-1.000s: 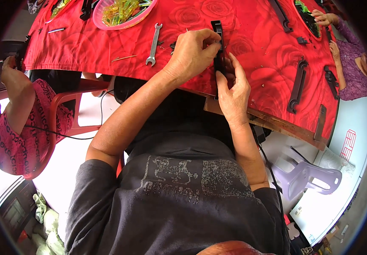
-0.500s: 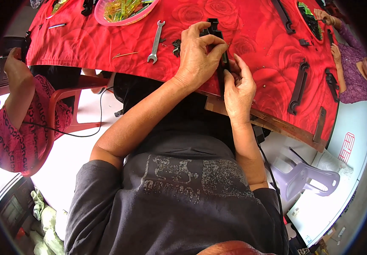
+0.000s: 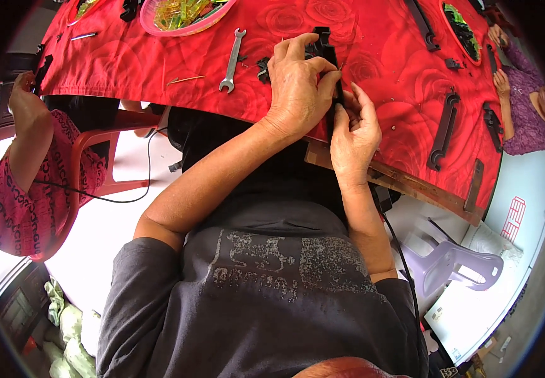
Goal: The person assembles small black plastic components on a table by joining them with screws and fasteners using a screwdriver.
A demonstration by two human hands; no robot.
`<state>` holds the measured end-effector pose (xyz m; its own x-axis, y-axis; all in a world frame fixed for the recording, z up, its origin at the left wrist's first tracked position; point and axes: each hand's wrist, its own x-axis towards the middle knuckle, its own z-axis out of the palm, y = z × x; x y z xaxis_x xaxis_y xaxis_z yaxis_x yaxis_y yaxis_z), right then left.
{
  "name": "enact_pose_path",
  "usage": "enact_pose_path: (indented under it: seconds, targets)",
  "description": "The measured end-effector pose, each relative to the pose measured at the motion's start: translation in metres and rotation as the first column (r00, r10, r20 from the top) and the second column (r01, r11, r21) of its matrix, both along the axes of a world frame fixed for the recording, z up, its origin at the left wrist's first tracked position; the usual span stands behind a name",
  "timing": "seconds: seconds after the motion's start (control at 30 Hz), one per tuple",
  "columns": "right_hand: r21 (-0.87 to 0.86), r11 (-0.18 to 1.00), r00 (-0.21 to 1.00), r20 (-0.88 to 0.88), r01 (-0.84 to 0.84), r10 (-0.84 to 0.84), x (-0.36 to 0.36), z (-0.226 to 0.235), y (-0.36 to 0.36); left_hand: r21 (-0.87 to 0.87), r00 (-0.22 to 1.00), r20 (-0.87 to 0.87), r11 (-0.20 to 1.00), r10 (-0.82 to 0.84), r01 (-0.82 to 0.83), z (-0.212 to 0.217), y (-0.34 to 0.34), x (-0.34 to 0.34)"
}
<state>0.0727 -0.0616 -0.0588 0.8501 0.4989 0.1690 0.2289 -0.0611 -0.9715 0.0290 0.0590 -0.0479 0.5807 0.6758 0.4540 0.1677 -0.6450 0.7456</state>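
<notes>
We see the red-clothed surface (image 3: 159,69), then our left hand (image 3: 297,85) and right hand (image 3: 354,135), both grips clamped on a long black plastic part (image 3: 330,75) at its near edge; a steel wrench (image 3: 232,51) lies left.

Black part (image 3: 326,47) mostly hidden under left hand (image 3: 297,88); pink bowl (image 3: 178,19) cut off by top edge.

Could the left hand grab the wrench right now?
Probably not at once: the left hand is gripping the black part with the right hand. The wrench lies uncovered just beside it, so letting go would free the way.
</notes>
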Motion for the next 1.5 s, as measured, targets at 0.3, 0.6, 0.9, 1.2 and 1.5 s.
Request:
enact_pose_path:
  seconds: [0.3, 0.6, 0.9, 1.2, 1.5]
  targets:
    - [-0.038, 0.999, 0.987, 0.159, 0.03, -0.024, 0.002, -0.003, -0.001, 0.061, 0.994, -0.107, 0.998, -0.012, 0.019, 0.003, -0.002, 0.002]
    - [-0.048, 0.998, 0.98, 0.196, 0.029, -0.019, 0.003, -0.004, 0.002, 0.329, 0.958, -0.281, 0.933, -0.054, 0.149, 0.008, -0.005, -0.004]
    - [-0.04, 0.999, 0.98, 0.2, 0.03, -0.021, -0.001, -0.005, 0.001, 0.402, 0.85, -0.521, 0.856, -0.078, 0.326, 0.022, -0.005, -0.01]
    - [-0.072, 0.997, 0.985, 0.166, -0.023, 0.035, 0.0, -0.008, -0.003, 0.408, 0.866, -0.472, 0.831, -0.162, 0.377, 0.022, -0.001, -0.007]
    - [-0.029, 0.999, 0.96, 0.279, 0.044, -0.035, 0.0, -0.006, 0.001, 0.363, 0.81, -0.564, 0.833, -0.16, 0.417, 0.03, -0.004, -0.009]
